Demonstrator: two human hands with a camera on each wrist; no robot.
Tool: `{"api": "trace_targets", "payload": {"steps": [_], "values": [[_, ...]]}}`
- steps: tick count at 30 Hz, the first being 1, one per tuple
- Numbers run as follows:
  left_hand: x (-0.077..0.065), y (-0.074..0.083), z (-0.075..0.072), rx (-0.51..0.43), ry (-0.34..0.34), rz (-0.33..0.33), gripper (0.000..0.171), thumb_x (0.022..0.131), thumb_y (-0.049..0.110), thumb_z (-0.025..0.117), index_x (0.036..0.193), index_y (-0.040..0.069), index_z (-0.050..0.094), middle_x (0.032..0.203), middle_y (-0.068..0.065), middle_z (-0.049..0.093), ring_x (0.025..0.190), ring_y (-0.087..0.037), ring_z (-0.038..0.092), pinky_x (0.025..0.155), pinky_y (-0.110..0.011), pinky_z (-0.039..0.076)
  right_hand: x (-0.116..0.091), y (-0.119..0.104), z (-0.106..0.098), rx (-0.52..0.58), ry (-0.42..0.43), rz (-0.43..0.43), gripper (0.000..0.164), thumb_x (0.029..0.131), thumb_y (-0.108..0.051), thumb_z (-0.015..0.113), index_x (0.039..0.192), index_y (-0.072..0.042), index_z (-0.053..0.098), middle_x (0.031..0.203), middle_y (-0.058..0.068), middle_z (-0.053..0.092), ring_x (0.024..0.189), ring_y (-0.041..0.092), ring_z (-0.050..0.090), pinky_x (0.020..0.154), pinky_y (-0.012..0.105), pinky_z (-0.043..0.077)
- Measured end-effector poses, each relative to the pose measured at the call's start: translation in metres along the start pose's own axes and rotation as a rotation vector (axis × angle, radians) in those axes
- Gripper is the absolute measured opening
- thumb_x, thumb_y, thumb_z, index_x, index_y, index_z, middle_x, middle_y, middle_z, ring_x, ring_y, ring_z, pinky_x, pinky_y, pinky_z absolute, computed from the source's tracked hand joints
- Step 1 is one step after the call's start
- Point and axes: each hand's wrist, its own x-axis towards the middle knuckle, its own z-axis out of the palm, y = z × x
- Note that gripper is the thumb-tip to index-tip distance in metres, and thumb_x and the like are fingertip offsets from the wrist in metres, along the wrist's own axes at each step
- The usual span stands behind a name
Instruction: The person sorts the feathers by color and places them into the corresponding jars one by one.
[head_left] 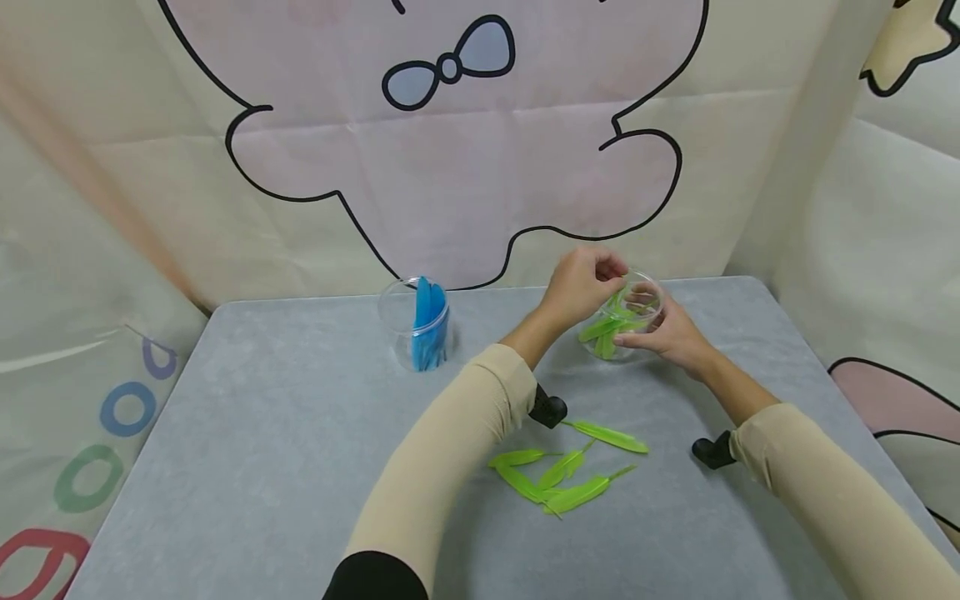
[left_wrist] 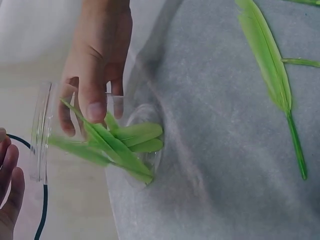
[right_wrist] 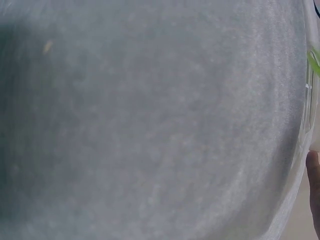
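Observation:
My right hand (head_left: 675,333) grips a clear plastic jar (left_wrist: 42,170) by its side, thumb in front and fingers behind. Inside the jar lie several bright green feathers (left_wrist: 117,147). Over its mouth is my left hand (head_left: 581,287), fingers loosely bent near the rim. In the left wrist view its fingertips (left_wrist: 17,185) appear at the left edge with no feather seen between them. On the table nearer me, several more green feathers (head_left: 577,496) are spread in a loose group. The right wrist view shows mostly blurred grey table.
A second clear jar (head_left: 393,321), holding blue feathers (head_left: 430,325), stands at the back left of the grey table (head_left: 262,442). A printed cloth (head_left: 300,167) hangs behind the table, with more cloth at both sides. Black camera mounts (head_left: 547,408) stick out below the sleeves.

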Motion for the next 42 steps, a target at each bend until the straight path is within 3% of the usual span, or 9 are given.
{"api": "trace_targets", "payload": {"steps": [6,16,21,27,36,42], "values": [[-0.002,-0.003,0.002,0.014,0.004,0.024,0.007,0.094,0.007,0.068,0.099,0.006,0.073,0.092,-0.002,0.072,0.083,-0.007,0.064,0.075,-0.011,0.048,0.000,-0.001,0.002,0.085,-0.003,0.016,0.080,0.081,-0.003,0.082,0.144,-0.009,0.034,0.135,0.013,0.048,0.095,0.006,0.061,0.072,0.020,0.051],[-0.014,-0.009,-0.005,0.004,-0.029,0.052,0.008,0.094,0.008,0.069,0.100,0.003,0.073,0.089,-0.003,0.071,0.080,-0.008,0.064,0.074,-0.013,0.048,-0.001,-0.001,0.002,0.073,-0.009,0.005,0.080,0.081,-0.003,0.082,0.145,-0.008,0.033,0.137,0.011,0.045,0.099,0.007,0.059,0.075,0.018,0.051],[-0.034,-0.018,-0.016,-0.006,-0.090,0.038,0.008,0.094,0.008,0.069,0.100,0.005,0.073,0.091,-0.002,0.070,0.080,-0.008,0.063,0.074,-0.014,0.049,-0.001,-0.001,0.003,0.042,-0.006,0.005,0.081,0.081,-0.005,0.083,0.145,-0.008,0.033,0.140,0.012,0.043,0.093,0.010,0.059,0.069,0.021,0.050],[-0.063,-0.036,-0.026,-0.016,-0.174,0.053,0.008,0.092,0.006,0.071,0.099,0.003,0.073,0.092,-0.005,0.070,0.081,-0.011,0.063,0.074,-0.017,0.050,0.000,0.001,0.004,0.040,0.004,0.006,0.080,0.080,-0.004,0.083,0.143,-0.009,0.035,0.138,0.011,0.046,0.095,0.007,0.059,0.073,0.019,0.050],[-0.107,-0.052,-0.032,-0.044,-0.351,0.080,0.013,0.089,0.003,0.073,0.102,-0.002,0.073,0.088,-0.007,0.073,0.076,-0.006,0.063,0.072,-0.017,0.052,-0.001,0.000,0.001,0.025,0.009,0.013,0.080,0.080,-0.004,0.083,0.143,-0.009,0.035,0.139,0.011,0.045,0.089,0.007,0.060,0.066,0.022,0.048],[-0.135,-0.062,-0.037,-0.056,-0.439,0.049,0.015,0.089,0.004,0.074,0.103,-0.003,0.073,0.082,-0.001,0.071,0.074,-0.004,0.062,0.070,-0.019,0.053,0.000,-0.002,0.003,0.031,-0.005,0.010,0.078,0.080,-0.003,0.083,0.142,-0.008,0.036,0.139,0.010,0.045,0.085,0.008,0.060,0.063,0.023,0.047]]}}
